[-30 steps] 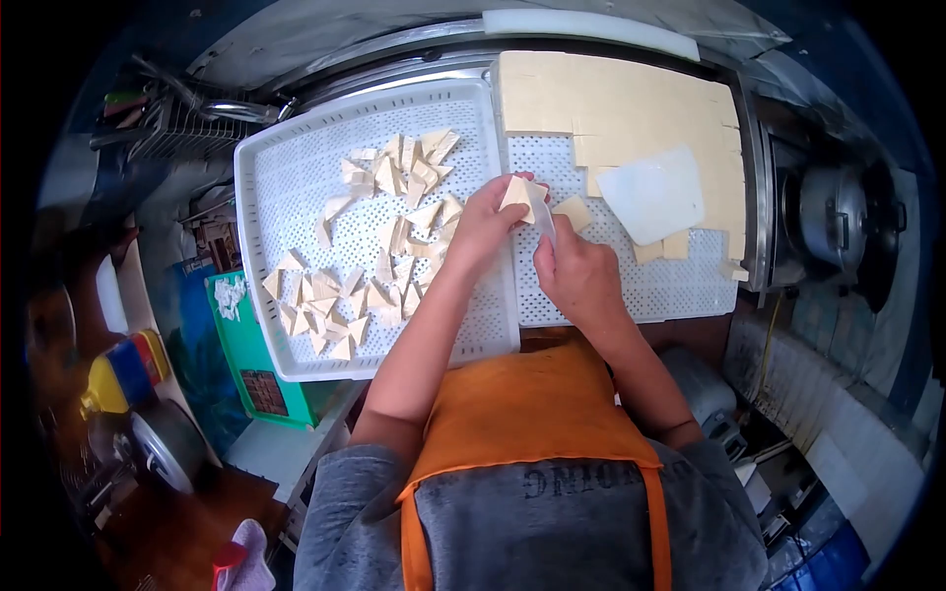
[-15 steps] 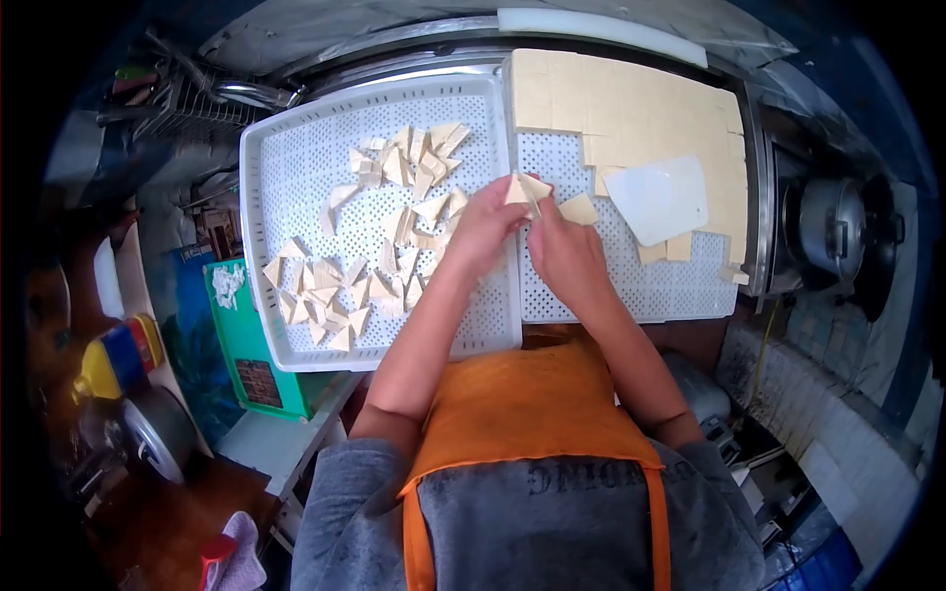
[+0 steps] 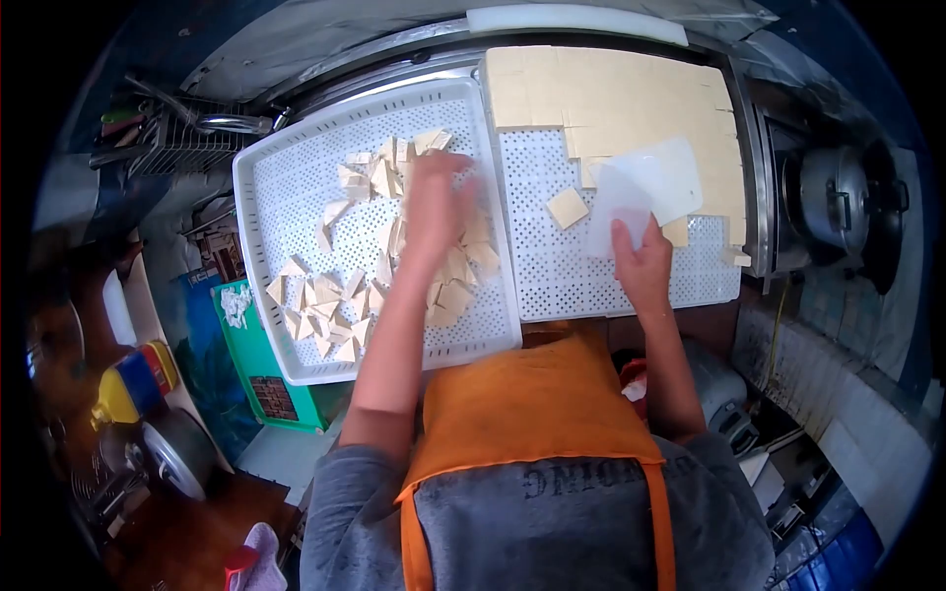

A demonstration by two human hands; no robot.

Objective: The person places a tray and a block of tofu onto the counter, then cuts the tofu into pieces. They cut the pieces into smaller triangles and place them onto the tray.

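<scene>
My left hand (image 3: 439, 202) has swung from the cutting spot to spread open fingers over the cut tan tofu triangles (image 3: 330, 300) in the white perforated tray (image 3: 266, 187), while my right hand (image 3: 642, 264), gripping the thin whitish blade (image 3: 613, 209), has moved beside the loose tofu square (image 3: 568, 208).

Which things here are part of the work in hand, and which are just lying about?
In use: left hand over the cut pieces in the left tray; right hand at the white scraper on the right tray; slab; square piece.
Lying about: dish rack; pot; green box; yellow bottle.
</scene>
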